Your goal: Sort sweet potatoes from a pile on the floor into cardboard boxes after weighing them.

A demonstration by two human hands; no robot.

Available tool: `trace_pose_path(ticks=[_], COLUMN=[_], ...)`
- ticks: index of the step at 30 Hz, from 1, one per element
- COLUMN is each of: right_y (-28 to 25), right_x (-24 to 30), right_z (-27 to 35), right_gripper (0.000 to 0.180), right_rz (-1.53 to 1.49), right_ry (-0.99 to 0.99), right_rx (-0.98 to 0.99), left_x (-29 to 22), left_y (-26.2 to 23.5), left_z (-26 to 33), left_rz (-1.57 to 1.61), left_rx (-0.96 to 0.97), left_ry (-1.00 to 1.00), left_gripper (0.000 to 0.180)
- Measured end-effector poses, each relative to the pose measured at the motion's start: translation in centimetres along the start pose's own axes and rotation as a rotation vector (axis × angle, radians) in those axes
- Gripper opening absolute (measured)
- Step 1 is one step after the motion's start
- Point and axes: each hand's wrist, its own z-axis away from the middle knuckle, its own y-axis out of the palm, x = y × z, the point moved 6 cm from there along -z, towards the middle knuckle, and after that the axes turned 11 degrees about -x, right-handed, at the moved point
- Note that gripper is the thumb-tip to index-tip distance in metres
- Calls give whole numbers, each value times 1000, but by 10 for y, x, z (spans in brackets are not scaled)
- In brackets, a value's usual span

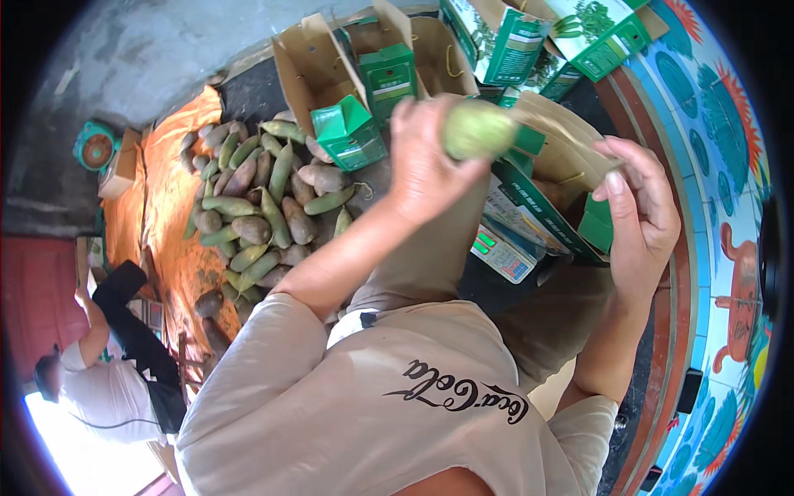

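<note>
My left hand (pixel 428 161) is closed around a thick green radish (pixel 478 131), blurred by motion, above the near side of the boxes. On the right, my right hand (pixel 641 198) has its thumb and fingers curled at the upper edge of an open green cardboard box (pixel 538 202), seeming to pinch the flap. That box stands in front of me on a digital scale (pixel 503 252) with green lit digits. Brown shapes show inside the box, too shaded to make out. To the left lies a heap of green radishes and brownish-purple roots (pixel 265 198).
More open green-and-brown boxes (pixel 331 91) stand ahead, with printed boxes (pixel 504 41) behind. An orange sheet (pixel 153 223) lies under the heap. A teal dial scale (pixel 95 147) stands far left. Another person (pixel 107 380) is at lower left. A painted tile wall (pixel 719 207) bounds the right.
</note>
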Motion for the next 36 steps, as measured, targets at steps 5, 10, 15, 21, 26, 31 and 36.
trace_pose_path(ticks=[5,10,15,21,26,31,36], right_y=[-31,-63,-91,-113,-135,-143,-134], right_x=[-42,-76,-81,-57,-54,-89,-152], right_z=[33,76,104,104,90,90,67], right_gripper=[19,14,12,12,13,13,12], right_rz=[272,275,282,546,497,390,487], right_ry=[128,236,365,333,305,356,307], right_rx=[-44,-97,-291,-346,-494,-493,-397], left_x=[120,259,323,309,242,110,29], left_y=[-90,-192,-224,-179,-108,-29,39], left_z=[29,99,126,144,95,25,12], left_rz=[-478,-584,-787,-613,-253,-108,122], left_rx=[-63,-202,-190,-48,-36,197,473], left_ry=[-229,-825,-854,-705,-466,-158,132], left_gripper=[66,69,85,69,49,36,30])
